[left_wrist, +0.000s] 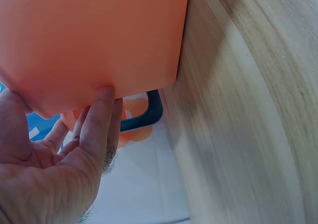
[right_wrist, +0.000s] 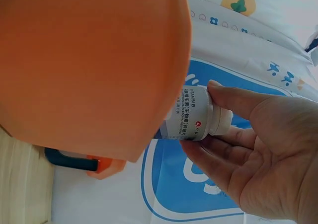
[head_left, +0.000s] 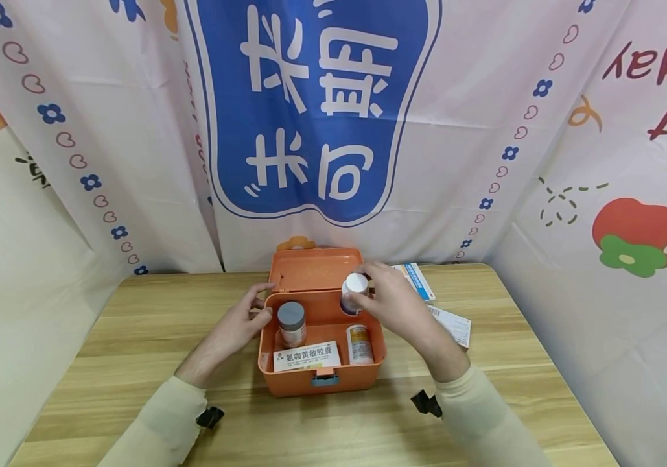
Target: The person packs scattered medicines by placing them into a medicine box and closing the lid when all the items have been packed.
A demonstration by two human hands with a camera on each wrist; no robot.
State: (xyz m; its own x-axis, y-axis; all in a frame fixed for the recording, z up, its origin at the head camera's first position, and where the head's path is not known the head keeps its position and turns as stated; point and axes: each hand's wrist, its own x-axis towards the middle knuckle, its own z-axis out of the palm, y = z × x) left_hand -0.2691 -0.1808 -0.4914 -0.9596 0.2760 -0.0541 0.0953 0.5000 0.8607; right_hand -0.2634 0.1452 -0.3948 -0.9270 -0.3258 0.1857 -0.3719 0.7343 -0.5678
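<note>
My right hand (head_left: 394, 299) pinches a white-capped vitamin B pill bottle (right_wrist: 191, 114) between thumb and fingers. Upright in the head view, the bottle (head_left: 354, 292) is at the back right of an orange medicine box (head_left: 323, 383), its lower part behind the box wall in the right wrist view. With fingers spread, my left hand (head_left: 245, 318) touches the box's back left corner; in the left wrist view a fingertip (left_wrist: 107, 92) meets the orange wall. Inside the box are a grey-capped jar (head_left: 292, 324), a white capsule carton (head_left: 306, 357) and another bottle (head_left: 360, 345) with an orange-and-white label.
The box's lid (head_left: 315, 269) is folded back toward the printed curtain (head_left: 321, 237). Two medicine cartons, a blue-and-white one (head_left: 417, 281) and a white one (head_left: 452, 324), lie right of the box on the wooden table (head_left: 193, 415). A dark handle (left_wrist: 149, 112) shows behind the box.
</note>
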